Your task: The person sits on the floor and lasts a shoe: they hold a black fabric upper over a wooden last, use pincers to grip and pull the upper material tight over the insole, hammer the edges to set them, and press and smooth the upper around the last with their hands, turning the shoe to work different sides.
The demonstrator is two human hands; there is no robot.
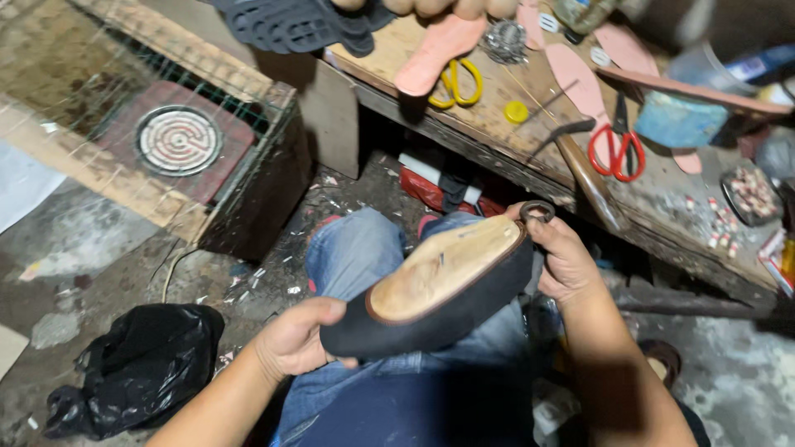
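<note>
Head view: a black shoe upper (pixel 439 310) stretched over a wooden last, sole side up, lies across the person's lap on blue jeans (pixel 364 248).
Shoe: toe end toward the left hand, heel end toward the right; the pale bottom of the last faces the camera.
Left hand (pixel 294 339): fingers closed around the toe end, thumb on top of the black edge.
Right hand (pixel 567 261): closed on the heel end, fingertips pinching a small dark metal ring (pixel 537 211) at the heel.
Beyond the right hand: a worn wooden workbench (pixel 497 116) with red-handled scissors (pixel 617 149), yellow-handled scissors (pixel 460 83), pink insole cut-outs (pixel 580 79) and a hammer (pixel 580 157).
Beyond the left hand: a wire-mesh box holding a round coil hotplate (pixel 178 141).
Left of the left hand: a crumpled black plastic bag (pixel 137 368) on the dirty concrete floor (pixel 74 240).
Top edge: another hand holds black soles (pixel 298 25).
</note>
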